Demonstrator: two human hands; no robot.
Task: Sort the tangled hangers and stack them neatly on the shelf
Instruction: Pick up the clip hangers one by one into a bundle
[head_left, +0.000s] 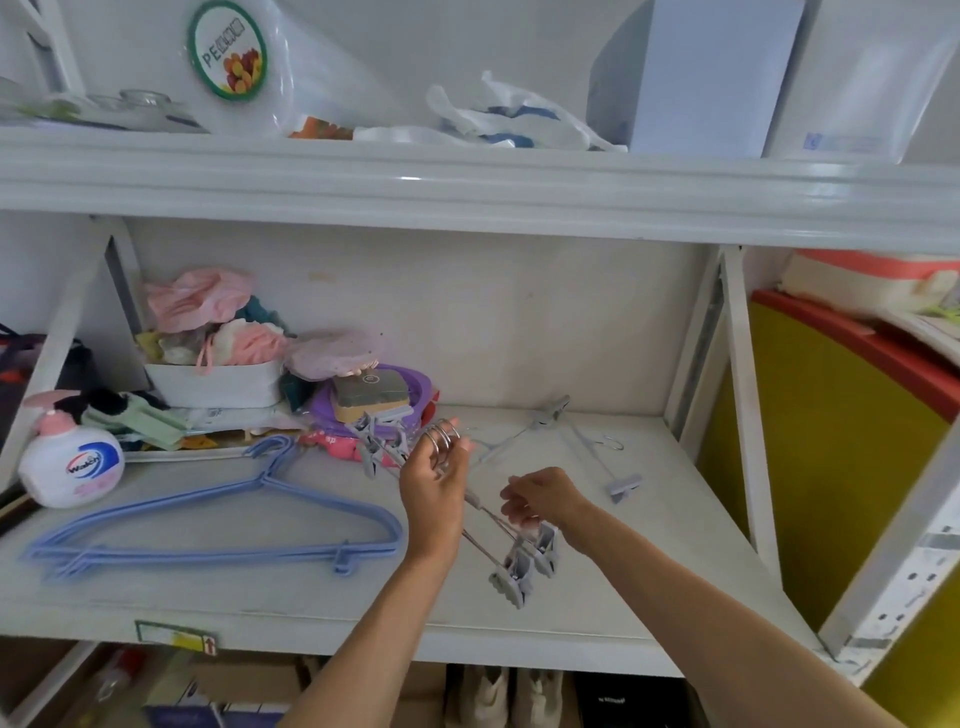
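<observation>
A bunch of grey clip hangers (511, 564) hangs just above the white shelf (649, 571), at its middle. My left hand (435, 488) grips the bunch near its metal hooks (440, 436), fingers curled round them. My right hand (543, 499) pinches the rods just above the lower clips. A neat stack of blue wire hangers (218, 525) lies flat on the shelf to the left. One more grey clip hanger (576, 441) lies loose on the shelf behind my hands, at the back right.
A white soap bottle (70, 465) stands at the shelf's left edge. Behind it sit a white basket of cloths (215, 382), a purple item and a small box (371, 395). A shelf post (743, 395) borders the right side. Another shelf runs overhead.
</observation>
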